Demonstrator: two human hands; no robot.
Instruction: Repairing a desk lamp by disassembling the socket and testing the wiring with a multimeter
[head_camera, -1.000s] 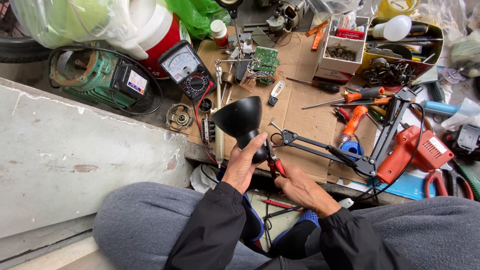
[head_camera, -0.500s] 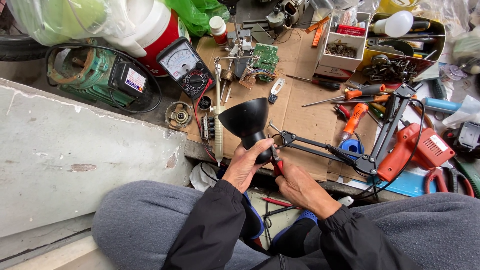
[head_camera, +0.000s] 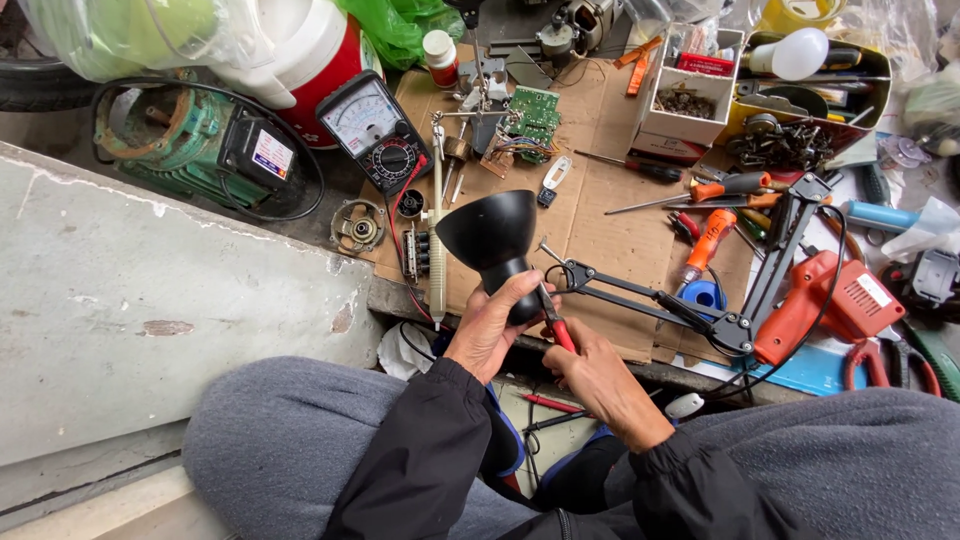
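Note:
A black desk lamp shade (head_camera: 490, 235) points up and left over a sheet of cardboard (head_camera: 600, 215). My left hand (head_camera: 492, 325) wraps around the neck of the shade from below. My right hand (head_camera: 590, 372) holds a red-handled tool (head_camera: 556, 325) whose tip touches the back of the lamp neck. The lamp's black jointed arm (head_camera: 690, 300) runs right to an elbow joint and folds up toward the back. My knees in grey trousers fill the bottom of the view.
An analogue multimeter (head_camera: 372, 130), a green motor (head_camera: 190, 145), a green circuit board (head_camera: 532, 112), screwdrivers (head_camera: 705, 240), an orange glue gun (head_camera: 825, 305), a white box of parts (head_camera: 690, 95) and a bulb (head_camera: 795, 52) lie around. A concrete ledge (head_camera: 150, 290) is at left.
The lamp shade has tilted slightly and turned in my left hand. My right hand with the red-handled tool has stayed at the neck.

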